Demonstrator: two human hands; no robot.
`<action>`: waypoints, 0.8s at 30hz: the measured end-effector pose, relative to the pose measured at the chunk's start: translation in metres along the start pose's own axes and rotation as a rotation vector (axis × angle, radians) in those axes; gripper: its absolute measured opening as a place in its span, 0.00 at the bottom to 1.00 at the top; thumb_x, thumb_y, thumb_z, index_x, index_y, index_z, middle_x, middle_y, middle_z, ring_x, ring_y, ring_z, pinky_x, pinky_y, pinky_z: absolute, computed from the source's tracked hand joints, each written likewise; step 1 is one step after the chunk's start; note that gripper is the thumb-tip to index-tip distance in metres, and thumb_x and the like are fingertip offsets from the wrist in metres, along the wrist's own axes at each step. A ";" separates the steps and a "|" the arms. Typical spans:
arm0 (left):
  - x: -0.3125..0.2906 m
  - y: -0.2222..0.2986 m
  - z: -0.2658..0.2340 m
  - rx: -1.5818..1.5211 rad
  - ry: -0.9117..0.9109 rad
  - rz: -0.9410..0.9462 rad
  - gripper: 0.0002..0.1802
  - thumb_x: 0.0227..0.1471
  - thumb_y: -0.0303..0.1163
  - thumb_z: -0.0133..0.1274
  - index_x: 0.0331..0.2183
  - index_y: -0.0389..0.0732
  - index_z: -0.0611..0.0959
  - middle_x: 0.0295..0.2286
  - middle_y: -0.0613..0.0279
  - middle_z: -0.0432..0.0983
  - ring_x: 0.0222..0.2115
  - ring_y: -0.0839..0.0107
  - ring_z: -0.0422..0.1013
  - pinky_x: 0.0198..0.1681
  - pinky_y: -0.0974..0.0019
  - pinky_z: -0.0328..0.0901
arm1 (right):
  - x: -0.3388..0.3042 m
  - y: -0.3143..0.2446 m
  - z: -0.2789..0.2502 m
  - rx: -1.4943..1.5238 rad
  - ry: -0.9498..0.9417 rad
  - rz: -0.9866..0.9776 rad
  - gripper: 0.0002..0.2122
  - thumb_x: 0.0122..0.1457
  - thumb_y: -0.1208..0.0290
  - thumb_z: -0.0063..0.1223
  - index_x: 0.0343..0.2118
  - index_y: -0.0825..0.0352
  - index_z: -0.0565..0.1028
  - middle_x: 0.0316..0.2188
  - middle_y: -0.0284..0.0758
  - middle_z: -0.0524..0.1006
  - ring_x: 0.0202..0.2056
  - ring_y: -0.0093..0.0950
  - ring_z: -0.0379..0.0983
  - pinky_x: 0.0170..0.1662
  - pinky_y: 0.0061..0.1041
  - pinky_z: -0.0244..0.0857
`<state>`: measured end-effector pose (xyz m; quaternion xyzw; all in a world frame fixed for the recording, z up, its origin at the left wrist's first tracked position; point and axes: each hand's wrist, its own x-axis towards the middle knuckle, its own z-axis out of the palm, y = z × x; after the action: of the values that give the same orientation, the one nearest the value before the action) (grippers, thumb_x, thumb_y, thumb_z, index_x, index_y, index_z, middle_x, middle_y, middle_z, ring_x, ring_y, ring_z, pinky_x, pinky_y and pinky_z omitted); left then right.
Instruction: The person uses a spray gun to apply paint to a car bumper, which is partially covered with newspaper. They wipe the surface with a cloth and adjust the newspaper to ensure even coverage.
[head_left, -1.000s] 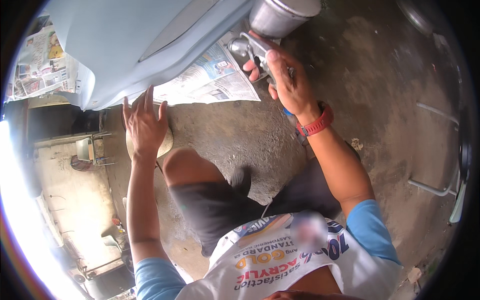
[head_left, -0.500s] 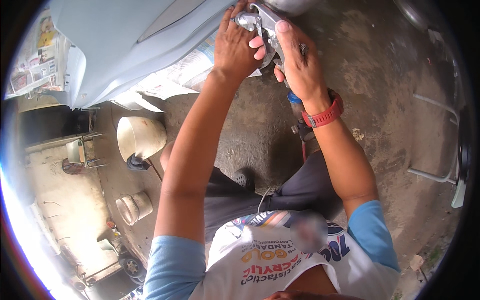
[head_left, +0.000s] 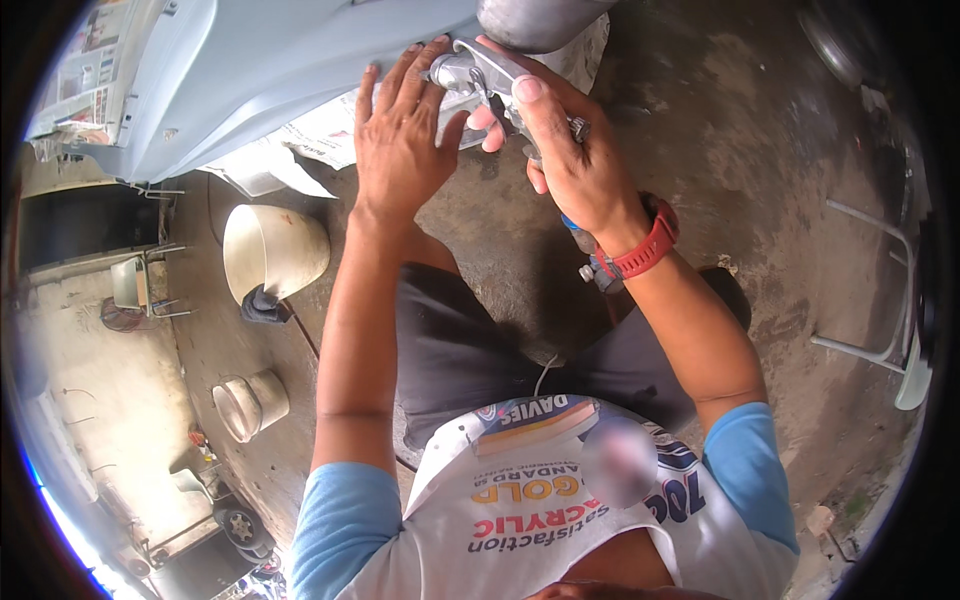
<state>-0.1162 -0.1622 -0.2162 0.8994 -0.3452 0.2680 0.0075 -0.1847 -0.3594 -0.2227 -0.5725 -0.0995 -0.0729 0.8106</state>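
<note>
My right hand (head_left: 580,165) is wrapped round a silver spray gun (head_left: 495,72), thumb over its top rear. The gun's nozzle points left. Below that hand a blue fitting (head_left: 571,224) shows partly behind the wrist. My left hand (head_left: 400,140) lies palm down with fingers stretched and spread, its fingertips at the lower edge of a pale blue-grey molded panel (head_left: 300,65). The nozzle is close beside its index finger; whether they touch I cannot tell. Newspaper sheets (head_left: 325,130) lie under the panel.
A rounded grey metal vessel (head_left: 540,22) stands beyond the gun. To the left are a large whitish bucket (head_left: 275,245), with a dark cloth-like thing (head_left: 263,305) at its rim, and a smaller bucket (head_left: 250,405). A metal tube frame (head_left: 860,350) stands at right on the stained concrete floor.
Both hands have moved left in view, with the spray gun still in the right. The left hand has come out from behind the nozzle, its fingers more spread. My knees are wider apart.
</note>
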 end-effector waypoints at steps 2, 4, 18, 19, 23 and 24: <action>-0.011 -0.016 -0.008 0.035 -0.025 -0.032 0.23 0.50 0.34 0.70 0.48 0.40 0.85 0.63 0.61 0.74 0.67 0.59 0.66 0.73 0.39 0.54 | -0.001 0.003 0.009 -0.003 -0.014 -0.016 0.22 0.78 0.57 0.50 0.67 0.63 0.75 0.31 0.27 0.81 0.31 0.15 0.72 0.41 0.20 0.70; -0.018 -0.031 -0.018 0.089 -0.065 -0.050 0.23 0.51 0.34 0.70 0.49 0.41 0.85 0.64 0.67 0.74 0.67 0.61 0.66 0.73 0.39 0.53 | -0.002 0.006 0.015 -0.004 -0.018 -0.040 0.22 0.78 0.57 0.50 0.67 0.63 0.75 0.31 0.27 0.81 0.32 0.15 0.72 0.41 0.20 0.70; -0.038 -0.050 -0.004 0.249 0.181 -0.377 0.50 0.63 0.55 0.61 0.69 0.28 0.62 0.66 0.32 0.59 0.72 0.39 0.50 0.74 0.29 0.44 | -0.005 -0.010 0.009 -0.230 0.065 0.020 0.30 0.79 0.44 0.32 0.59 0.66 0.78 0.41 0.35 0.86 0.38 0.19 0.81 0.23 0.18 0.64; -0.032 -0.033 0.006 0.230 0.159 -0.369 0.52 0.62 0.56 0.62 0.69 0.26 0.62 0.66 0.30 0.56 0.72 0.37 0.50 0.74 0.28 0.43 | -0.006 -0.010 0.010 -0.232 0.085 0.025 0.30 0.79 0.44 0.31 0.59 0.66 0.78 0.41 0.35 0.86 0.38 0.19 0.81 0.23 0.18 0.64; -0.008 0.028 0.044 0.153 0.073 -0.357 0.58 0.56 0.57 0.65 0.68 0.22 0.61 0.66 0.28 0.53 0.73 0.34 0.44 0.74 0.27 0.38 | -0.009 -0.012 0.010 -0.232 0.156 0.033 0.30 0.79 0.45 0.32 0.58 0.66 0.78 0.41 0.34 0.86 0.38 0.19 0.81 0.23 0.18 0.64; -0.002 0.042 0.047 0.119 0.052 -0.318 0.57 0.55 0.56 0.66 0.68 0.23 0.62 0.66 0.30 0.55 0.73 0.36 0.45 0.74 0.26 0.38 | -0.009 -0.011 0.006 -0.240 0.160 0.028 0.29 0.79 0.45 0.32 0.59 0.66 0.78 0.41 0.34 0.86 0.38 0.19 0.81 0.23 0.18 0.65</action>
<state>-0.1212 -0.2020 -0.2651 0.9343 -0.1821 0.3065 0.0056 -0.1965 -0.3571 -0.2128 -0.6589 -0.0170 -0.1183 0.7427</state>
